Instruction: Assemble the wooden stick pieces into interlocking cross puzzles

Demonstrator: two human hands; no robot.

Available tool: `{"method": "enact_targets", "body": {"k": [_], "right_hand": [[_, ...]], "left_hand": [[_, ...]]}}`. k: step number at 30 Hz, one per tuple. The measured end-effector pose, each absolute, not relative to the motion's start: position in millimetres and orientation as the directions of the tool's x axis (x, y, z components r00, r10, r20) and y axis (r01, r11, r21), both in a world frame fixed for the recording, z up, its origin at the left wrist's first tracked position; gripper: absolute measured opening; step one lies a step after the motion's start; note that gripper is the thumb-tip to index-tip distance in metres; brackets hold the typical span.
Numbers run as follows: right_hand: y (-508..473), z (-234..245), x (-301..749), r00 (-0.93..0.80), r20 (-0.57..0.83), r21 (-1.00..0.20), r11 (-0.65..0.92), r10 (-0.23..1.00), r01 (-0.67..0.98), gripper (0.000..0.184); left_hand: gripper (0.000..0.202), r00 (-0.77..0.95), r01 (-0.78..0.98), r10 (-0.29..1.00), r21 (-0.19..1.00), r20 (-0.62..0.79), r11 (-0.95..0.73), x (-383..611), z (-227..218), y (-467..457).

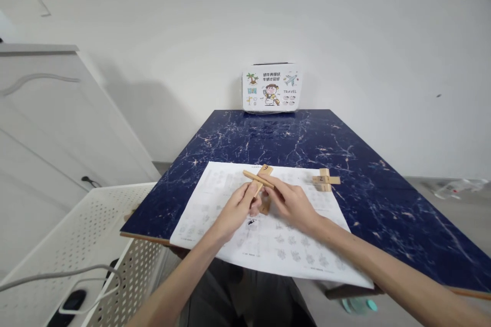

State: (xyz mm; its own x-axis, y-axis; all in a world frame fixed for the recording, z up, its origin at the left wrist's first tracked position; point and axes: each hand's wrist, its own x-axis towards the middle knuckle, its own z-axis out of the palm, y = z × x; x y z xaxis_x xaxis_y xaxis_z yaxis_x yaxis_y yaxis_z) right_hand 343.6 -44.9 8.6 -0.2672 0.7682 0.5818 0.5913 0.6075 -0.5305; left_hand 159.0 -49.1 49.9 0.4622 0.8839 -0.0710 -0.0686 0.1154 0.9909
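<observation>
Both my hands meet over a white printed sheet (268,245) on a dark blue marble-patterned table (383,199). My left hand (236,210) and my right hand (291,202) are closed together on a cluster of crossed wooden puzzle bars (261,179). One bar points up with a handwritten mark on its end, another lies across it, and a third sticks out below the fingers. A second small wooden cross of bars (325,180) lies on the sheet's far right corner, a little beyond my right hand.
A white box with cartoon travel pictures (271,88) stands at the table's far edge against the wall. A white perforated bin (80,245) with a cable sits at the left, beside a white cabinet (49,127). The sheet overhangs the near table edge.
</observation>
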Motion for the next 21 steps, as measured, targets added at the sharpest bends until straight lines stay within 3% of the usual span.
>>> {"method": "enact_targets", "body": {"k": [6, 21], "right_hand": [[-45, 8, 344, -0.314, 0.587, -0.513, 0.643, 0.747, 0.569, 0.045], [-48, 9, 349, -0.437, 0.615, -0.276, 0.699, 0.656, 0.66, 0.054]], "left_hand": [[0.036, 0.41, -0.133, 0.912, 0.989, -0.004, 0.064, 162, 36, -48], [0.039, 0.428, -0.19, 0.903, 0.974, -0.03, 0.122, 159, 38, -49]]}}
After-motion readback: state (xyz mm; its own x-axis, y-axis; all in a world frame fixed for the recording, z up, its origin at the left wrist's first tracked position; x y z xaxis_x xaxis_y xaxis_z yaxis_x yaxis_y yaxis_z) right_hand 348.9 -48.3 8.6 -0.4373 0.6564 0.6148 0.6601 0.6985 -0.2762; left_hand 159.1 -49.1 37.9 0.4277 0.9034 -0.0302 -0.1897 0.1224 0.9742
